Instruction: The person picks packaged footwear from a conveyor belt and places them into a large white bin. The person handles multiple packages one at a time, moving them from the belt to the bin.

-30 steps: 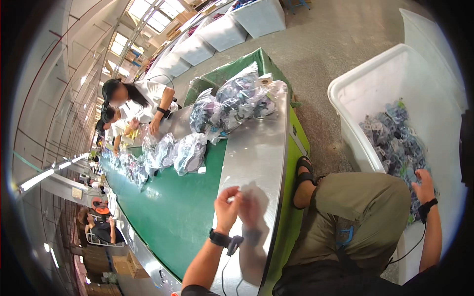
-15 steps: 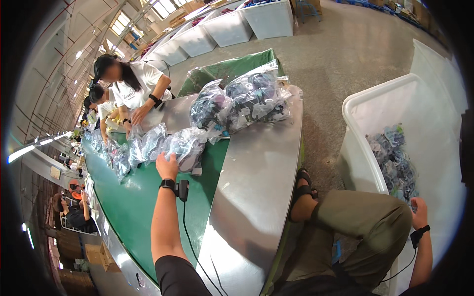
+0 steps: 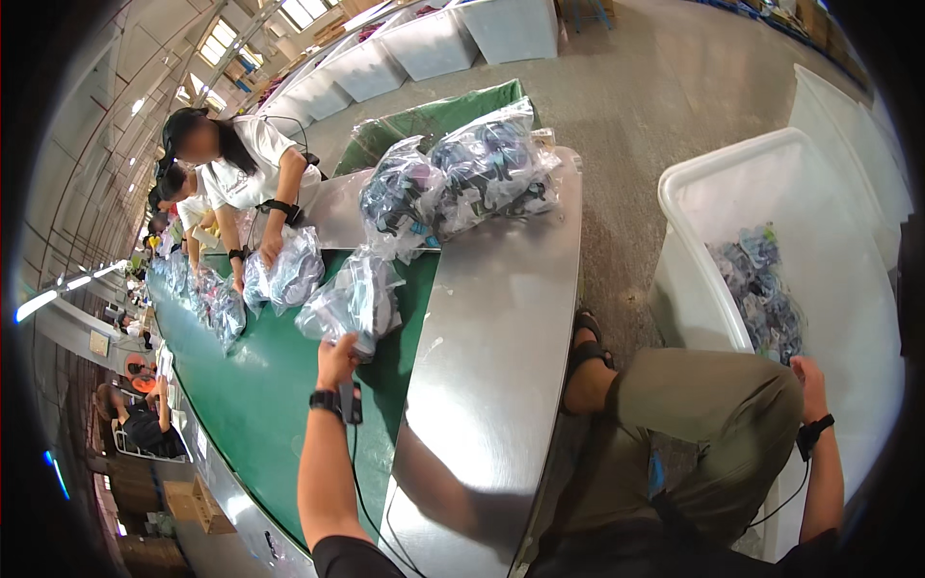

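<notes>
Stuffed bags (image 3: 487,169) crowd the far end of a metal tabletop (image 3: 496,318), a co-worker's hand (image 3: 274,249) touching a neighboring bag (image 3: 294,277), as the left hand (image 3: 337,360) pinches the near edge of a clear bag (image 3: 358,301) over the green belt (image 3: 279,385); the right hand (image 3: 811,383), at a white bin (image 3: 696,275), shows no discernible grip.

Grey floor (image 3: 631,106); bright windows (image 3: 221,41); lit tube lights (image 3: 39,305).

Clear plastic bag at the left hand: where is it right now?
In the head view, the clear plastic bag is left of centre, over the green surface, at the left hand, left of the metal panel.
</notes>
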`<action>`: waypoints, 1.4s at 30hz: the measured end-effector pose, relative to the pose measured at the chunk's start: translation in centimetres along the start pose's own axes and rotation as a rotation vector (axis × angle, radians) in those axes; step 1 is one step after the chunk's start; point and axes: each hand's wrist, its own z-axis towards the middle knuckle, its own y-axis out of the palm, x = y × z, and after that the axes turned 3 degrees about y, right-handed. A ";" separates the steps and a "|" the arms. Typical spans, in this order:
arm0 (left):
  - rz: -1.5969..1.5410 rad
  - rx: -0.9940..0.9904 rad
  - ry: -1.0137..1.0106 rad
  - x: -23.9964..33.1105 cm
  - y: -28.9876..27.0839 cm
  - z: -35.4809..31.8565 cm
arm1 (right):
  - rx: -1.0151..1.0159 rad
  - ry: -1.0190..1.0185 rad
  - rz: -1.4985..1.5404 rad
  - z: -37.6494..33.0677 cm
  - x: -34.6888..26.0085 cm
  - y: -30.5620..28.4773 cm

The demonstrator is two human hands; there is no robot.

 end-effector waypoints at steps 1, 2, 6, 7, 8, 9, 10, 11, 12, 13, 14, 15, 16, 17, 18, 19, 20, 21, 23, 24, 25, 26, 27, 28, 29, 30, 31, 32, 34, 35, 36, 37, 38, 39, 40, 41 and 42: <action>-0.589 0.204 -0.261 0.9 2.1 -2.4 | 0.005 -0.016 0.006 -0.2 -0.1 -0.2; -0.483 0.220 -0.172 2.0 2.9 -4.3 | 0.009 -0.030 0.011 -0.3 -0.2 -0.3; -0.444 0.161 0.069 6.8 5.1 -12.5 | -0.002 -0.010 0.001 -0.7 -0.6 -1.4; -0.514 0.114 0.034 8.0 5.5 -14.1 | -0.006 -0.014 0.001 -0.6 -0.8 -1.6; -0.483 0.171 0.057 9.1 5.8 -15.2 | -0.027 -0.002 0.012 -0.4 -1.2 -1.9; -0.571 0.201 -0.086 10.1 5.6 -15.9 | -0.021 -0.008 0.017 -0.1 -1.7 -2.2; -0.657 0.225 -0.210 11.0 5.4 -16.4 | -0.013 -0.015 0.022 0.1 -2.4 -2.4; -0.743 0.249 -0.332 11.9 5.3 -16.6 | -0.005 -0.030 0.034 0.5 -3.2 -2.6; -0.782 0.265 -0.417 12.6 5.2 -16.6 | -0.008 -0.035 0.023 0.9 -4.2 -2.9; -0.744 0.286 -0.416 13.2 5.5 -16.3 | -0.011 -0.046 0.020 1.1 -5.3 -3.3; -0.706 0.306 -0.412 13.6 6.0 -15.8 | -0.002 -0.085 0.020 1.4 -6.6 -3.8; -0.684 0.319 -0.386 13.9 6.4 -15.5 | -0.012 -0.077 0.012 1.8 -7.9 -4.3; -0.549 0.304 -0.406 14.1 6.7 -14.7 | -0.013 -0.096 0.008 2.2 -9.3 -4.8; -0.591 0.282 -0.363 14.2 7.1 -14.2 | -0.013 -0.112 0.004 2.4 -10.8 -5.1; -0.624 0.278 -0.347 14.2 7.5 -13.7 | 0.003 -0.126 0.058 2.7 -12.5 -5.3; -0.672 0.249 -0.329 14.3 7.9 -13.2 | 0.011 -0.157 0.065 2.8 -14.2 -5.8; -0.774 0.235 -0.361 14.5 8.0 -13.1 | 0.019 -0.177 0.073 2.9 -16.0 -6.4; -0.307 0.221 -0.145 15.0 8.3 -13.0 | 0.030 -0.171 0.075 2.9 -17.9 -6.8; 0.184 0.132 0.132 16.6 9.3 -13.6 | 0.033 -0.300 0.133 2.6 -21.7 -7.3; 0.105 0.101 0.143 17.9 10.0 -13.9 | 0.022 -0.331 0.154 2.2 -23.5 -7.8; -0.060 0.080 0.142 19.6 10.8 -14.2 | -0.006 -0.371 0.150 1.8 -25.1 -8.2; -0.598 0.066 -0.119 21.5 12.0 -14.6 | 0.003 -0.449 0.263 1.4 -26.7 -7.6; -1.094 0.005 -0.373 23.6 13.5 -15.0 | -0.040 -0.514 0.088 1.0 -28.0 -8.1; -1.092 -0.084 -0.269 25.9 14.8 -15.8 | -0.097 -0.568 0.089 0.7 -29.2 -7.6; -1.136 -0.164 -0.255 28.1 15.9 -16.6 | -0.154 -0.630 0.050 0.0 -30.3 -7.1; -1.108 -0.169 -0.284 30.3 17.2 -17.4 | -0.148 -0.757 0.092 0.0 -31.4 -5.9; -1.170 -0.224 -0.242 32.3 18.5 -18.1 | -0.152 -0.847 0.058 -0.7 -32.3 -5.0; -1.174 -0.248 -0.290 34.2 19.6 -18.8 | -0.150 -0.874 0.071 -1.6 -33.2 -4.0; -1.209 -0.321 -0.341 37.3 21.8 -20.1 | -0.076 -0.956 0.037 -2.8 -34.6 -2.1; -1.226 -0.359 -0.362 38.6 22.5 -21.0 | 0.060 -0.986 -0.065 -3.2 -35.1 -1.2; -1.256 -0.414 -0.333 39.8 23.3 -21.6 | 0.158 -0.968 -0.149 -3.3 -35.5 -0.4; -1.257 -0.407 -0.399 40.9 23.8 -22.2 | 0.180 -0.943 -0.270 -3.4 -35.4 0.0; -1.271 -0.464 -0.366 41.7 24.2 -22.4 | 0.243 -0.917 -0.226 -3.5 -34.7 -0.1; -1.267 -0.480 -0.388 42.4 24.5 -22.6 | 0.232 -0.885 -0.218 -3.4 -34.1 -0.4; -1.315 -0.518 -0.373 42.9 24.8 -22.6 | 0.174 -0.845 -0.221 -3.3 -33.5 -0.8; -1.233 -0.549 -0.353 43.2 24.9 -22.6 | 0.208 -0.816 -0.240 -3.0 -32.5 -1.4; -1.202 -0.608 -0.291 43.2 24.6 -22.4 | 0.200 -0.777 -0.275 -2.5 -31.0 -2.4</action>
